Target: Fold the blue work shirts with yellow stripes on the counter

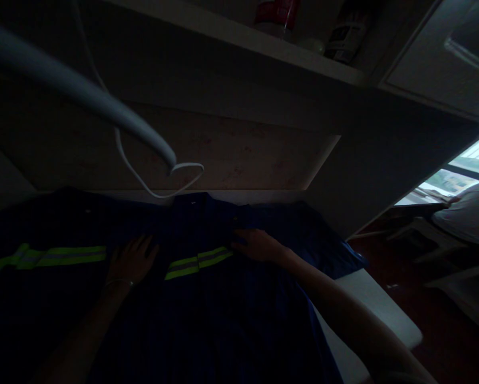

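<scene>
A dark blue jacket (239, 320) lies spread on a pale table (377, 306), whose bare corner shows to the right of the jacket. The left hand (133, 260), with a thin bracelet (120, 281) at its wrist, rests palm down at the left side of the jacket's front, its fingers extended and slightly spread, with nothing in their hold. The right hand (253, 244) lies on the jacket's opposite side, touching the cloth beside the end of a yellow-green reflective strip (199, 262); its fingers are partly bent, and whether they pinch the fabric cannot be told. The jacket's collar (193, 201) points away from the person. Left of the jacket's collar, more dark cloth (43, 298) bears a second reflective strip (49, 257) (the dim light hides whether it is a separate garment). Above the jacket hang a white tube (103, 109) and a looped white cord (137, 177); higher still, a shelf (231, 37) carries a red-labelled container (277, 16). Well to the right of the jacket, a window (443, 181) admits daylight.
</scene>
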Tool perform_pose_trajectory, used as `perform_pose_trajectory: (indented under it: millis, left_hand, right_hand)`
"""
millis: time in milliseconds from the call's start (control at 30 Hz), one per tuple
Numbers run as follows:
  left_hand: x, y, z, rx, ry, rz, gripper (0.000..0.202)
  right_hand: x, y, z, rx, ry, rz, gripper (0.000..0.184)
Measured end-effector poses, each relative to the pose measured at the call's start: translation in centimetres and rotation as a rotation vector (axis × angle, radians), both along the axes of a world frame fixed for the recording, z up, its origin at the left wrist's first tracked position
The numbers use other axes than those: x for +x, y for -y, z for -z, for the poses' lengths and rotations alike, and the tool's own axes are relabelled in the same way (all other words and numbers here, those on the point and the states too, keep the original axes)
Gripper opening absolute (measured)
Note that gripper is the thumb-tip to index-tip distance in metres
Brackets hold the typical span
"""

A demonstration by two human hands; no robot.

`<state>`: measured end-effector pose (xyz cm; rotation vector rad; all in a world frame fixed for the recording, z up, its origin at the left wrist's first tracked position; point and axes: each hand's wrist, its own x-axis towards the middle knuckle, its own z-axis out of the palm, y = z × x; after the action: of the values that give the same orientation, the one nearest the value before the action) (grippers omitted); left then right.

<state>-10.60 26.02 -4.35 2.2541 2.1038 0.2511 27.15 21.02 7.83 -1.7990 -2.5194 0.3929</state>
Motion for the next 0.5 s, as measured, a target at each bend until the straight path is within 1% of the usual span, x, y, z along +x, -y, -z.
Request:
perform_pose_trajectory:
  millis: [67, 100, 133, 167, 267, 300, 333, 367, 400, 500]
  left_hand:
    - [0.2, 0.0, -0.2, -0.007, -0.011, -0.022, 0.067]
    - [0.3, 0.0, -0.2, -0.012, -0.010, -0.026, 0.068]
    - [0.3, -0.1, -0.2, -0.018, -0.006, -0.024, 0.068]
    - [0.2, -0.1, -0.1, -0.025, 0.000, -0.021, 0.068]
    - [0.0, -0.3, 0.1, -0.033, 0.006, -0.021, 0.069]
    - [0.0, -0.3, 0.1, -0.035, 0.003, -0.022, 0.070]
    - [-0.1, -0.4, 0.1, -0.039, -0.001, -0.021, 0.070]
    - [-0.1, -0.4, 0.0, -0.043, -0.008, -0.020, 0.070]
    - [0.0, -0.4, -0.1, -0.047, -0.013, -0.018, 0.070]
    - [0.2, -0.4, -0.3, -0.048, -0.013, -0.018, 0.071]
  right_hand:
    - [1.7, -1.0, 1.0, 0.134, -0.056, 0.157, 0.054]
    - [2.5, -1.3, 1.9, 0.191, -0.047, 0.224, 0.054]
    - [3.3, -1.3, 3.1, 0.217, -0.015, 0.268, 0.055]
    - [3.9, -1.3, 4.5, 0.206, 0.031, 0.286, 0.057]
    - [4.7, -0.5, 8.7, 0.059, 0.110, 0.275, 0.059]
    - [4.8, -0.4, 9.7, 0.021, 0.092, 0.277, 0.060]
    - [4.9, -0.3, 10.4, 0.003, 0.046, 0.289, 0.060]
    - [5.0, -0.4, 10.6, 0.001, -0.029, 0.317, 0.060]
    - [5.3, -0.5, 10.4, 0.009, -0.127, 0.364, 0.060]
    - [7.5, -0.2, 8.4, 0.102, -0.465, 0.561, 0.056]
